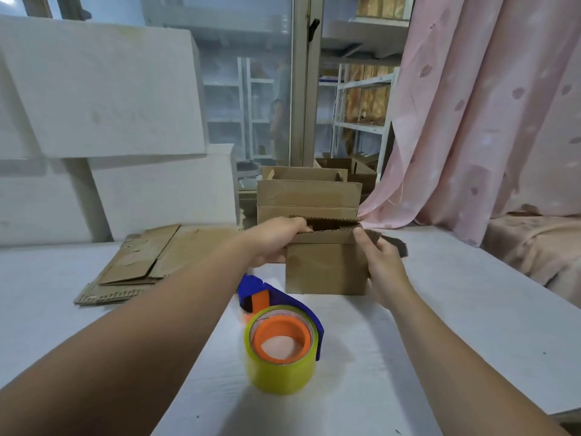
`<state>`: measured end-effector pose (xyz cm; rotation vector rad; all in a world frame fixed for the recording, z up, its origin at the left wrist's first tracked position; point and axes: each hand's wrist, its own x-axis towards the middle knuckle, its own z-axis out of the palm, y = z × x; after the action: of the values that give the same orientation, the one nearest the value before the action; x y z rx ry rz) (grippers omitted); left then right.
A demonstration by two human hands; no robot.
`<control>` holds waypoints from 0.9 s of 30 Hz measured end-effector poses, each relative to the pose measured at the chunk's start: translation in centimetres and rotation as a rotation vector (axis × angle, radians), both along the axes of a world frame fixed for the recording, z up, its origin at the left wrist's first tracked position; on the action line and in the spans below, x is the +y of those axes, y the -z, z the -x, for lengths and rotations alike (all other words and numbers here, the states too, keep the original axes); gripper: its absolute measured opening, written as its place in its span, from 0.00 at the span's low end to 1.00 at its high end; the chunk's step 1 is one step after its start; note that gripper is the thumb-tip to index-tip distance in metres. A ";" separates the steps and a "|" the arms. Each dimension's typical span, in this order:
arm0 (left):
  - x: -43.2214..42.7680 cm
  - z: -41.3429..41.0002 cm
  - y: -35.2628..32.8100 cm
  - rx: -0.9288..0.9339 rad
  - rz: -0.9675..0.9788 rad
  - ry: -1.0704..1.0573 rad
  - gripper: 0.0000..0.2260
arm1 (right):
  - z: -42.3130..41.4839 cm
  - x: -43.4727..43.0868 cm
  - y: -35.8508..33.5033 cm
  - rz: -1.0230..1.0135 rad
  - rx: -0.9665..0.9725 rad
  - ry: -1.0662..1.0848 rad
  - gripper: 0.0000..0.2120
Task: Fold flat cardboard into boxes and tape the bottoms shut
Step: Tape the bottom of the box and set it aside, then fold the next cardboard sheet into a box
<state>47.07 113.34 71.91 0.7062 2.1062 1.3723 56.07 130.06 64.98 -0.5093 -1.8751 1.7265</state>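
A small brown cardboard box (327, 269) stands on the white table (456, 303), its top flaps partly raised. My left hand (276, 239) grips the box's upper left corner, fingers curled over the flap edge. My right hand (382, 262) holds the right side, thumb on the front flap and fingers behind the right flap. A blue tape dispenser (283, 322) with a yellowish tape roll on an orange core lies in front of the box. A stack of flat cardboard (147, 262) lies to the left.
A larger folded box (309, 196) stands right behind the small one. White foam blocks (103, 89) are stacked at the back left. A pink curtain (487, 105) hangs at the right, above a covered surface. Shelves show through the window.
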 end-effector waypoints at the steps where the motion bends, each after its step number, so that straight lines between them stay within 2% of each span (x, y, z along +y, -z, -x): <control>1: 0.1 0.0 -0.5 0.032 0.076 0.025 0.14 | 0.1 0.1 -0.1 -0.022 -0.004 -0.028 0.20; 3: 0.4 0.0 -1.3 0.078 0.210 0.071 0.16 | 0.3 0.6 -0.3 -0.130 -0.013 -0.108 0.25; 5: 0.6 -0.2 -1.6 0.147 0.323 0.143 0.16 | 0.7 1.5 -0.5 -0.317 -0.051 -0.188 0.18; 6: 0.6 -0.2 -1.5 0.197 0.373 0.172 0.16 | 0.8 2.1 -0.6 -0.418 -0.070 -0.211 0.18; 8: 0.6 0.0 -1.2 0.271 0.419 0.195 0.16 | 1.0 3.1 -0.8 -0.564 -0.131 -0.238 0.24; 11: 0.4 0.5 -0.7 0.304 0.411 0.198 0.16 | 1.4 4.0 -1.5 -0.701 -0.263 -0.322 0.31; 14: 0.2 0.7 -0.4 0.443 0.412 0.170 0.17 | 1.9 4.5 -2.4 -0.840 -0.377 -0.412 0.34; 18: 0.0 0.5 0.2 0.548 0.365 0.082 0.19 | 1.9 4.7 -3.5 -0.956 -0.432 -0.480 0.35; 22: -0.2 0.5 0.8 0.590 0.317 0.035 0.19 | 2.0 4.6 -4.4 -1.207 -0.536 -0.511 0.45; 25: -0.1 0.6 1.0 0.603 0.302 0.003 0.19 | 2.5 3.9 -5.4 -1.384 -0.604 -0.533 0.39; 27: 0.0 0.6 1.2 0.602 0.292 -0.033 0.18 | 2.6 3.5 -5.9 -1.407 -0.611 -0.539 0.35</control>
<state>46.43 113.31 70.74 1.0563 2.7142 0.8995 53.44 133.56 70.89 0.1008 -3.2219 0.0510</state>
